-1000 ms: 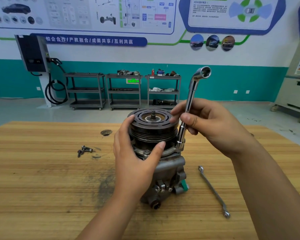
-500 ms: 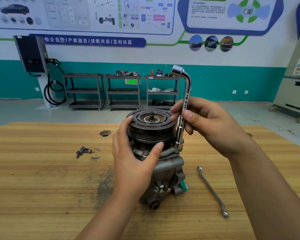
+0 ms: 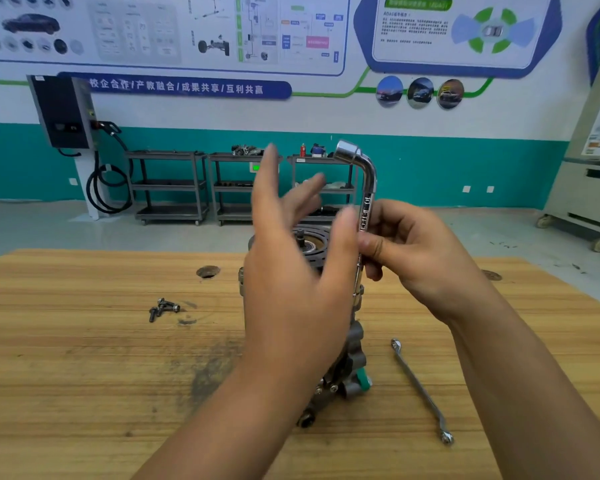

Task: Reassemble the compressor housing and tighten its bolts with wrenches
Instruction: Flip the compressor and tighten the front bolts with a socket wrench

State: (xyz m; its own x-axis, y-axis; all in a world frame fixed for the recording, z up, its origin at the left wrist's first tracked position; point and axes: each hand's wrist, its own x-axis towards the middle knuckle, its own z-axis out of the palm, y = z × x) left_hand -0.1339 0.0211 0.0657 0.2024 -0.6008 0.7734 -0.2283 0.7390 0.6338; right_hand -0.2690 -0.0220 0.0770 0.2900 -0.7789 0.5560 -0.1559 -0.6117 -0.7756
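The grey compressor [image 3: 347,372] stands upright on the wooden table [image 3: 84,375], its dark pulley [image 3: 309,242] on top with the shaft showing. My right hand [image 3: 416,258] grips the shaft of a chrome L-shaped socket wrench [image 3: 366,202], which stands upright with its lower end on a bolt at the housing's right flange. My left hand [image 3: 291,271] hovers in front of the pulley, fingers spread and blurred, holding nothing; it hides most of the housing.
A double-ended ring spanner [image 3: 418,389] lies on the table right of the compressor. Several loose bolts [image 3: 163,308] lie to the left, near a round hole [image 3: 207,271] in the tabletop. Shelving carts [image 3: 167,185] stand by the far wall.
My left hand has let go of the pulley and lifted off it with fingers spread. The wrench's bent upper end has swung from pointing right to pointing left.
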